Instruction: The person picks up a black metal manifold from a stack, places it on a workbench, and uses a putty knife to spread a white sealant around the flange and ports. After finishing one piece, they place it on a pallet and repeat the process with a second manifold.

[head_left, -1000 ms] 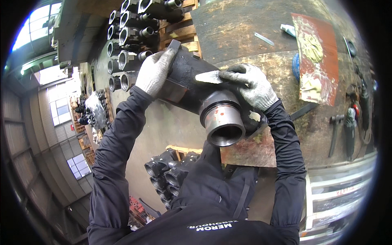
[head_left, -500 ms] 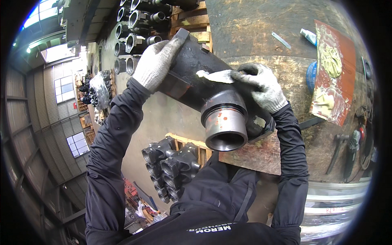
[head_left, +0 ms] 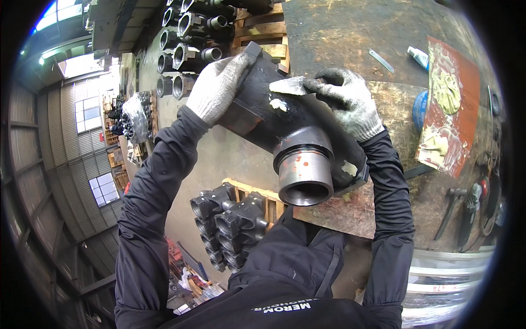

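Note:
A black metal casting (head_left: 257,107), a heavy tube with a bare steel collar (head_left: 304,178) on its side, lies tilted in front of me. My left hand (head_left: 219,88), in a whitish knit glove, is closed over its upper left end. My right hand (head_left: 348,104), its gloved fingertips darkened, pinches a putty knife whose pale, smeared blade (head_left: 289,86) is over the tube. A small dab of cream putty (head_left: 278,104) sits on the black surface just below the blade. Another putty patch (head_left: 349,168) shows near the lower right end. The knife's handle is mostly hidden by my fingers.
On the worn wooden table (head_left: 329,33) to the right are a reddish board (head_left: 463,109) with putty heaps, a white tube (head_left: 418,57), a metal strip (head_left: 381,61), a blue round can (head_left: 420,109) and hand tools (head_left: 471,208). Black castings (head_left: 241,219) stand on pallets.
My right hand has lifted the putty knife up from the casting, uncovering the putty dab beneath. My left hand keeps its hold; the whole view has shifted slightly.

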